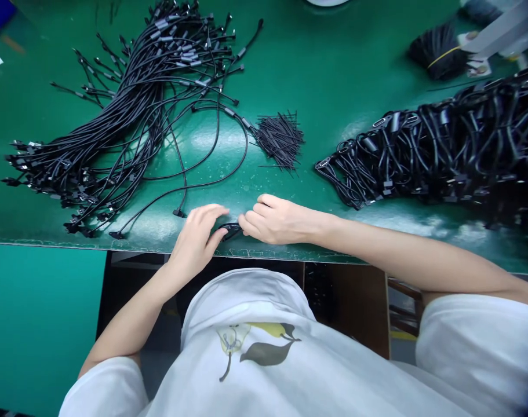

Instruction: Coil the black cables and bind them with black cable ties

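At the front edge of the green table, a black cable (231, 230) lies folded into a small bundle between my hands. My left hand (199, 231) curls round the bundle's left end, thumb below and fingers above. My right hand (268, 220) is closed at its right end, with the fingertips pressed together; what they pinch there is mostly hidden. Just beyond my hands is a pile of short black twist ties (281, 139). A big heap of loose black cables (128, 110) with connectors stretches over the left side, one of its plugs (179, 212) close to my left hand.
Many coiled, bound cables (441, 139) are stacked along the right side of the green table (342, 58). Behind them lies a banded bunch of black ties (437, 52) beside a pale upright (502, 29). A white round object (327, 2) is at the far edge.
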Tool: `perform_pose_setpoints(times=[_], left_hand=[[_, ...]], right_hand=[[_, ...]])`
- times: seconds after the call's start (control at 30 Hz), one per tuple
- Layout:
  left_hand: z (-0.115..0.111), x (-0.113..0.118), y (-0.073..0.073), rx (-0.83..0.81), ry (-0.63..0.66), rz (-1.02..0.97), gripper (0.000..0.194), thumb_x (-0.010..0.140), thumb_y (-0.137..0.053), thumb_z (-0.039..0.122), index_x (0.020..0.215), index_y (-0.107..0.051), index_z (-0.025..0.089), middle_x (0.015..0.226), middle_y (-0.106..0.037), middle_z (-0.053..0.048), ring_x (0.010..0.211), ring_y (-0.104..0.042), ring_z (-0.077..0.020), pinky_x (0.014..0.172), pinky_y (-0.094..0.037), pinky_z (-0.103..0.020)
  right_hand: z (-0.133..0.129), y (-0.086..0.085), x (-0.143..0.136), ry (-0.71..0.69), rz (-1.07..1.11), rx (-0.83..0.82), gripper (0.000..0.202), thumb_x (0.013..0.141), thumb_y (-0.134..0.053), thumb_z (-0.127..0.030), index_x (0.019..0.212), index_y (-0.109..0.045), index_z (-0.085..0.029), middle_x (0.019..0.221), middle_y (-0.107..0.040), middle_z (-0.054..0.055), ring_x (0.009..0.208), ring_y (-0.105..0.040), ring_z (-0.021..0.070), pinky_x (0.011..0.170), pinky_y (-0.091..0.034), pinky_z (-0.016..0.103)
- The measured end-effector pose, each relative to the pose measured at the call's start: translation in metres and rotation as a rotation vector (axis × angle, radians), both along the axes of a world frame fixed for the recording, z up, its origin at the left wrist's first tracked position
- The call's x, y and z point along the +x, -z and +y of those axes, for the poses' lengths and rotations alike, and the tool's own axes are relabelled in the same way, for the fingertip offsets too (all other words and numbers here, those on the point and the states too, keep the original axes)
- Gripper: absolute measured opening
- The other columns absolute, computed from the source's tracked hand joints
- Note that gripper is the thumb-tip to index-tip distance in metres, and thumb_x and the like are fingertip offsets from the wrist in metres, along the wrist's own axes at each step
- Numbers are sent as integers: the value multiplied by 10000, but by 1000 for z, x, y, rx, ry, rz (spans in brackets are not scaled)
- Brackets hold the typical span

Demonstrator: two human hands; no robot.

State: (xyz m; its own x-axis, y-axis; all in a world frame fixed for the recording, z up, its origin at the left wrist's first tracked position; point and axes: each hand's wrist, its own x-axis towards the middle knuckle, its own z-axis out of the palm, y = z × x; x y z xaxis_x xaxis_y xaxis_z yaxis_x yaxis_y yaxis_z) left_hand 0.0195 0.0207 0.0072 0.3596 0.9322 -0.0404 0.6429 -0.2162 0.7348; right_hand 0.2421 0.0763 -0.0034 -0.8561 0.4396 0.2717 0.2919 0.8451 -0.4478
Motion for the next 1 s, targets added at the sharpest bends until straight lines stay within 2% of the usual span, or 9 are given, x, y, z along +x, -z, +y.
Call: perform_pose_setpoints(times=[0.07,0.17,0.27,0.47,0.57,0.67,0.77,0.87,1.0], left_hand=[[2,5,0,-75,88,-25,249,892,-572,271,1135,-590,219,1178,-619,-98,1144,-527,-283,1014,-347,-396],[2,13,3,-209,124,-2,204,808,-701,317,950,-611,202,857,-633,-64,825,-598,-272,797,-418,-347],[0,15,8,-309,123,-16,128,843,-656,315,816,-589,209,737,-605,-34,651,-558,-223,650,-371,-293],[1,11,13,-568,140,-190,116,852,-622,311,832,-588,202,690,-586,16,626,-520,-175,617,-366,-255],[1,9,14,-598,83,-212,163,877,-574,342,815,-556,193,712,-566,19,641,-505,-154,636,-380,-248],[0,7,15,-640,146,-245,222,934,-457,364,845,-565,191,774,-604,-6,717,-551,-165,698,-405,-254],[-3,8,18,-633,203,-170,266,936,-441,347,752,-560,196,703,-596,-4,667,-542,-166,662,-376,-255],[-9,13,23,-550,135,-89,259,912,-481,321,690,-546,205,622,-554,9,597,-494,-167,615,-325,-265],[-11,14,30,-611,-11,-290,294,899,-517,446,773,-608,196,620,-524,10,584,-458,-164,602,-337,-273]], right_hand=[[0,-1,-3,-48,-25,68,260,977,-401,-234,753,-533,-216,622,-411,6,566,-227,153,581,-224,330],[0,-4,-6,-113,-30,149,288,979,-362,-193,734,-512,-213,616,-407,7,560,-245,154,572,-226,333],[-1,-4,-4,-145,-23,234,267,990,-343,-186,804,-533,-215,622,-421,0,560,-278,153,578,-250,332],[-7,6,0,-164,-142,474,283,1010,-299,-161,885,-552,-185,704,-518,13,618,-403,145,606,-269,321],[-9,12,-1,-132,-206,566,285,1009,-306,-150,876,-559,-159,702,-524,13,606,-414,137,608,-247,320],[-13,19,-2,-117,-166,604,269,1007,-329,-161,855,-551,-146,692,-515,7,598,-429,136,610,-241,318],[-21,26,-5,-170,-180,573,287,1009,-320,-165,828,-542,-149,683,-516,0,586,-442,135,612,-252,313],[-24,27,-5,-197,-270,406,322,1020,-298,-189,830,-554,-148,686,-534,1,589,-457,135,632,-289,309],[9,18,17,-35,-190,128,314,1016,-354,-345,1007,-609,-163,915,-633,57,813,-549,161,726,-376,300]])
